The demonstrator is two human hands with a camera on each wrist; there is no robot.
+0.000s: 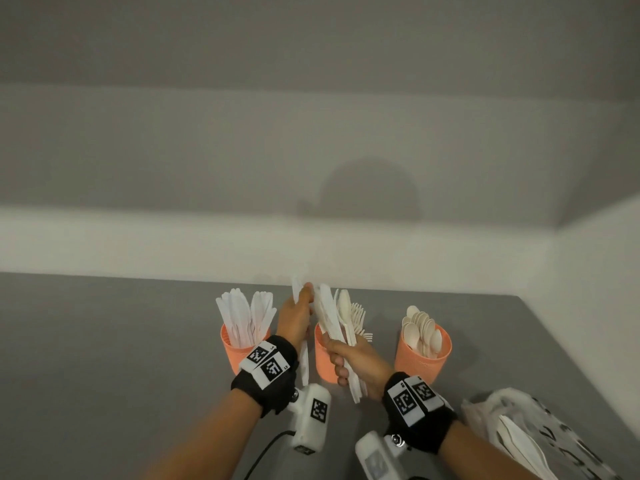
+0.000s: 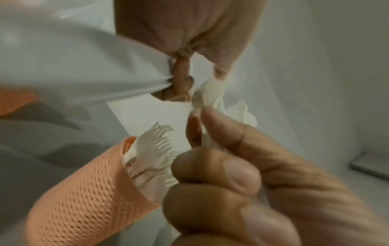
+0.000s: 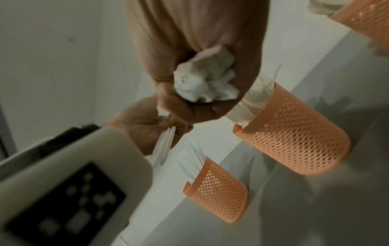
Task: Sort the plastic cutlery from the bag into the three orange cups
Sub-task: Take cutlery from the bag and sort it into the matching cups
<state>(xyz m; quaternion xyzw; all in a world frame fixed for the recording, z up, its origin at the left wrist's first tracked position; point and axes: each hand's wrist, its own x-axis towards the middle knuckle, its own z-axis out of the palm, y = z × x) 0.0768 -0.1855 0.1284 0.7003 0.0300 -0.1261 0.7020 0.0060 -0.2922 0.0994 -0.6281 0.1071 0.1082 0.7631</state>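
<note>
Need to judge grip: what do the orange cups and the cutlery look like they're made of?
Orange cups: seemingly rigid matte plastic, walls pierced with mesh holes. Cutlery in the right hand: thin white or cream plastic, smooth, slight sheen; likely light and slippery.

Soft, even light fills the head view, dimming to grey toward the top; a rounded head shadow [image 1: 369, 192] falls on the far wall [image 1: 138, 150], and the wide lens bends the wall's bands near the right edge. The bag [image 1: 540, 434] at the near right corner is smeared. Both wrist views are dimmer, grainy and motion-blurred: close fingers [image 2: 221, 179] and the wrist device [image 3: 69, 191] are out of focus, while the mesh cup [image 3: 299, 138] stays fairly sharp and casts soft shadows.
</note>
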